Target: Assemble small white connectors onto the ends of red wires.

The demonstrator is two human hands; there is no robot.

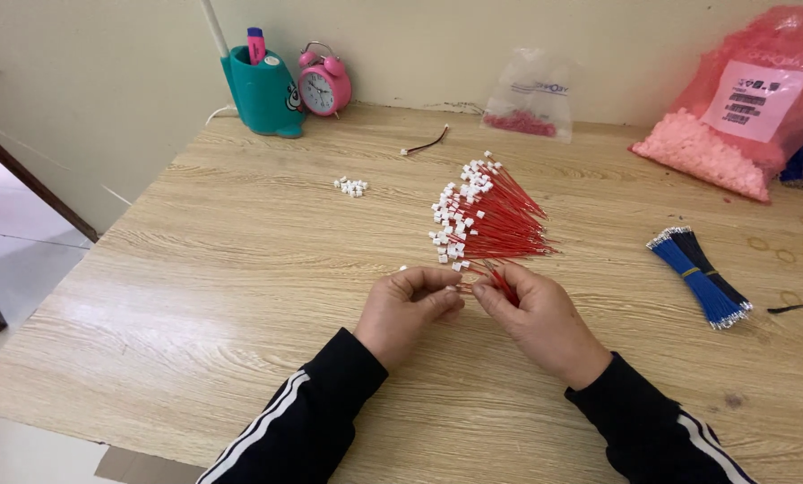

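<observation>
Left hand (409, 306) curled shut, thumb and fingers pinched on a small white plug hardly visible at the fingertips. Right hand (534, 315) pinched on a few red wires (500, 280), knuckles up, fingertips almost touching those of the left. Both hands just in front of the pile of red wires (491, 215), white plugs fanned out along the pile's left edge. Left of the pile, well apart, a small heap of loose white plugs (351, 186). Behind the pile, a single dark wire (426, 143), and further back a clear bag of red bits (531, 99) against the wall. Far left of the pile, at the table's (222, 296) back edge, a teal pen holder (263, 90) beside a pink alarm clock (323, 82). Right of the pile, a tied bundle of blue wires (699, 273); behind that, a pink bag of pink pieces (733, 116). Black sleeves with white stripes on both arms.
</observation>
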